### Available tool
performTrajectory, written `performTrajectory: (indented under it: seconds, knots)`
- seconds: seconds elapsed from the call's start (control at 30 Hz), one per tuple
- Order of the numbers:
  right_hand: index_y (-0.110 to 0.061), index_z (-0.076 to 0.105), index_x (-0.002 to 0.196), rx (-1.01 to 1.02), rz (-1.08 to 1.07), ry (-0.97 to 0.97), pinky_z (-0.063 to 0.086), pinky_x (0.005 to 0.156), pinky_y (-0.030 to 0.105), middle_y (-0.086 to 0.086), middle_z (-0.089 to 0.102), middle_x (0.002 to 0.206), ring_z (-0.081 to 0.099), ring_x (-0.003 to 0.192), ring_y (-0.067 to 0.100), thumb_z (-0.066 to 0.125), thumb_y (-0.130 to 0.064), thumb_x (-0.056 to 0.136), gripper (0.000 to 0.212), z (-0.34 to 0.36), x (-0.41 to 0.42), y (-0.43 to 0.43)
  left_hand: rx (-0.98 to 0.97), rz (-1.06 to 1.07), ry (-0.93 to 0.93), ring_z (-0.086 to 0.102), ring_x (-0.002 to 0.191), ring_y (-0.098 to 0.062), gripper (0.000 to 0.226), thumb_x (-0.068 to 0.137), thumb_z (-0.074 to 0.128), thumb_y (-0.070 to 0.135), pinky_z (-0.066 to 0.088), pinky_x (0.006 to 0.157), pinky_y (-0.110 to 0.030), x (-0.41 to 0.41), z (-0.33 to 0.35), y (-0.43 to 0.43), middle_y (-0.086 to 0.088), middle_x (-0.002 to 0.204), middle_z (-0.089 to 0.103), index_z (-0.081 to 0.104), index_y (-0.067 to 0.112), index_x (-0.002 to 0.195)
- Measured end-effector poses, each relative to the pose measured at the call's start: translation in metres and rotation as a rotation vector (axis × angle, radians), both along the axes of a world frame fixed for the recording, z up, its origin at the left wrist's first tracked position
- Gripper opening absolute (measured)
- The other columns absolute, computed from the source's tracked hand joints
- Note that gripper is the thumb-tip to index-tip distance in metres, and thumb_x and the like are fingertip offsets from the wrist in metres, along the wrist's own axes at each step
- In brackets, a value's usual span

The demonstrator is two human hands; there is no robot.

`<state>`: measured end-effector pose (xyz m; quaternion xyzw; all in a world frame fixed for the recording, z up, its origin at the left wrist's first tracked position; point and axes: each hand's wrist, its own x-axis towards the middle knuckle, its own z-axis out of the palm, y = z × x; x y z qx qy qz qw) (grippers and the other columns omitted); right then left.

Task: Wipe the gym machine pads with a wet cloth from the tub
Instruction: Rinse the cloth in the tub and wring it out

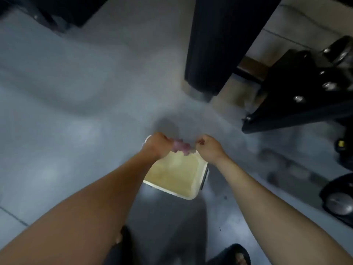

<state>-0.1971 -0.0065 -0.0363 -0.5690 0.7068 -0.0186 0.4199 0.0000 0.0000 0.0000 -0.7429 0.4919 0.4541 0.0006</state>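
A pale rectangular tub (198, 173) with yellowish water stands on the grey floor below me. Above its far edge I hold a bunched pinkish cloth (181, 147) between both hands. My left hand (157, 145) grips the cloth's left end with curled fingers. My right hand (209, 148) grips its right end in a fist. A long black machine pad (219, 41) slants across the upper right, well beyond the tub. The picture is blurred.
A black machine frame (298, 96) with bolts stands at right, with round weight plates (338, 201) near the right edge. Another dark piece of equipment (57, 10) fills the top left corner. My sandalled foot (235, 256) shows at the bottom. Grey floor lies to the left.
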Motion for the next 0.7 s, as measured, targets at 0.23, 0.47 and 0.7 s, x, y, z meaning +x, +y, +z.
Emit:
performTrajectory:
  seconds: [0.23, 0.47, 0.7]
  knots:
    - [-0.011, 0.062, 0.133, 0.102, 0.036, -0.210, 0.054, 0.080, 0.024, 0.010, 0.070, 0.120, 0.068, 0.102, 0.025, 0.051, -0.014, 0.102, 0.033, -0.081, 0.014, -0.024, -0.027, 0.166, 0.240, 0.066, 0.099, -0.033, 0.037, 0.100, 0.045, 0.031, 0.050, 0.081, -0.038, -0.022, -0.093, 0.007, -0.013, 0.098, 0.072, 0.070, 0.004, 0.091]
    - [-0.024, 0.051, 0.146, 0.077, 0.190, -0.447, 0.052, 0.072, 0.015, -0.004, 0.047, 0.142, 0.055, 0.118, 0.015, 0.062, -0.010, 0.082, 0.067, -0.050, 0.022, -0.023, -0.196, 0.389, 0.639, 0.057, 0.047, -0.021, 0.009, 0.092, 0.063, 0.008, 0.046, 0.045, -0.025, -0.013, -0.047, 0.025, -0.011, 0.066, 0.059, 0.065, 0.001, 0.087]
    - [-0.016, 0.055, 0.063, -0.067, 0.087, -0.430, 0.045, 0.054, 0.032, -0.001, 0.054, 0.058, 0.052, 0.055, 0.014, 0.055, -0.026, 0.078, 0.018, -0.048, 0.045, 0.006, -0.210, 0.266, 0.455, 0.054, 0.061, -0.006, 0.021, 0.091, 0.064, 0.011, 0.042, 0.061, -0.024, 0.022, -0.081, 0.010, 0.007, 0.066, 0.058, 0.057, 0.020, 0.073]
